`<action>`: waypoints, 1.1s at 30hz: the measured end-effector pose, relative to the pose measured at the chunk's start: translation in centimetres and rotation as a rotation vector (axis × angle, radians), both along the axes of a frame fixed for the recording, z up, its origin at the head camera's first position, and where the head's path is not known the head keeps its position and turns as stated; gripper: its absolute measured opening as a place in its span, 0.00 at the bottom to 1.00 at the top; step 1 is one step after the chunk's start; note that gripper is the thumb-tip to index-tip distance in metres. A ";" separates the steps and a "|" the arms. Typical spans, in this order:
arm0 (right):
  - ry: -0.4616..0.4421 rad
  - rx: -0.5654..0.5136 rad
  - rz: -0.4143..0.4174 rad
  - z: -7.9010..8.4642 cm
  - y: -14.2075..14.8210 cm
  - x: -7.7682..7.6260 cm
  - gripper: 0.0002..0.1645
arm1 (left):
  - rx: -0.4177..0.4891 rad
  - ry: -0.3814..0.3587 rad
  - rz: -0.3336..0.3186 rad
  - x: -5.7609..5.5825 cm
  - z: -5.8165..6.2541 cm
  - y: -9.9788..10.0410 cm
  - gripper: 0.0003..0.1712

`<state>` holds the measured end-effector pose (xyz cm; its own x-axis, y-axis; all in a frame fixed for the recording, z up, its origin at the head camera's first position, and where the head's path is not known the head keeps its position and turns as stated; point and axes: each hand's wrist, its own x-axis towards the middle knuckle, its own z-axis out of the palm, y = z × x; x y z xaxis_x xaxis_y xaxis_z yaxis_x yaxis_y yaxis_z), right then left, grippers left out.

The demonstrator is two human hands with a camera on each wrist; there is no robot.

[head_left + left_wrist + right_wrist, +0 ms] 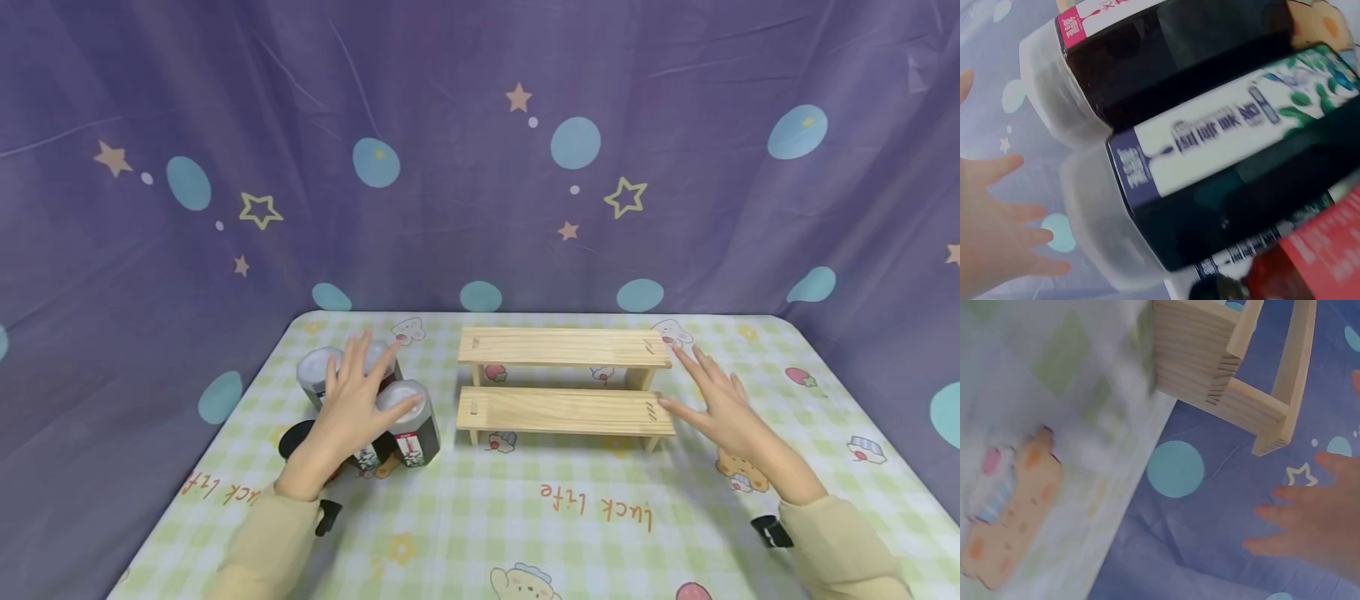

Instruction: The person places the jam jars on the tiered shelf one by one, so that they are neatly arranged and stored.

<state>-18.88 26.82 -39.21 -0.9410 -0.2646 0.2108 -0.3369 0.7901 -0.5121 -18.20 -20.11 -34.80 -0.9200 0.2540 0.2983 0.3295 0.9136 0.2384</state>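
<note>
My left hand (348,417), fingers spread, hovers over a cluster of dark jars with frosted lids. The front jar (420,437) carries a red-and-white label and stands just right of the thumb; the hand partly hides the others. In the left wrist view, a jar with a purple-and-white label (1210,134) lies across the middle, its lid near my fingers. A two-step wooden rack (558,410) stands right of the jars. Beside its right end is my right hand (720,410), fingers spread, holding nothing. The right wrist view shows the rack's side panel (1188,356).
A bottle with a red label (1329,237) and dark cap stands among the jars, mostly hidden behind my left forearm in the head view. A checked tablecloth (480,517) with printed figures covers the table. Purple curtain (465,233) hangs behind and along both sides.
</note>
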 end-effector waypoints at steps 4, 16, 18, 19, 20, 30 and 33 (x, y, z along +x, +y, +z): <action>-0.051 -0.122 0.013 -0.6 0.4 0.0 0.45 | 0.032 0.039 -0.028 0.5 -0.2 -1.0 0.44; -0.217 -0.360 0.022 -1.6 0.8 0.1 0.41 | 0.191 0.168 -0.076 2.2 -1.1 -4.0 0.37; -0.229 -0.395 0.021 -1.8 0.8 0.1 0.42 | 0.226 0.160 -0.068 2.7 -1.2 -4.5 0.36; -0.239 -0.411 0.019 -1.9 0.8 0.0 0.42 | 0.246 0.161 -0.063 2.9 -1.3 -4.7 0.35; -0.248 -0.419 0.013 -2.0 0.8 0.0 0.42 | 0.266 0.160 -0.058 3.1 -1.4 -4.9 0.35; -0.327 -0.467 0.033 -2.9 1.0 0.0 0.37 | 0.414 0.167 0.018 4.6 -2.5 -6.9 0.31; -0.370 -0.515 0.039 -3.2 1.1 -0.2 0.37 | 0.436 0.157 0.047 4.9 -2.9 -7.3 0.31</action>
